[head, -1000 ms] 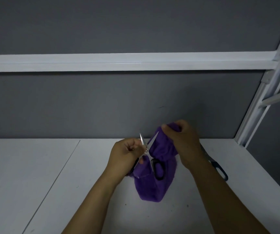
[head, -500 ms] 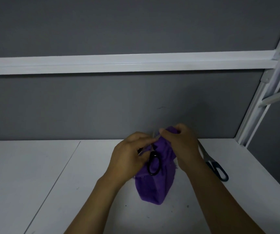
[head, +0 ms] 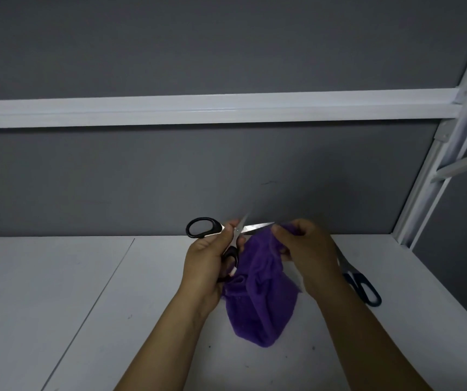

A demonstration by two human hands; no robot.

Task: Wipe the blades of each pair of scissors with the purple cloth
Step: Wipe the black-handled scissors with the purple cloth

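Observation:
My left hand (head: 209,263) grips black-handled scissors (head: 202,227) near their pivot, held above the white table with the blades spread apart. One handle loop sticks out to the left, the other lies under my fingers. One blade points right toward the purple cloth (head: 260,294). My right hand (head: 305,252) pinches the cloth's upper edge at that blade's tip, and the rest of the cloth hangs down to the table. A second pair of scissors with blue handles (head: 363,287) lies on the table to the right, partly hidden behind my right wrist.
The white table (head: 57,306) meets a grey back wall. A white horizontal rail (head: 198,108) runs along the wall, and a white slanted frame post (head: 424,179) stands at the right. A seam runs across the tabletop on the left.
The black scissors have turned in my left hand: one handle loop now sticks out left and a blade points right. My right hand with the cloth has shifted slightly right along the blade.

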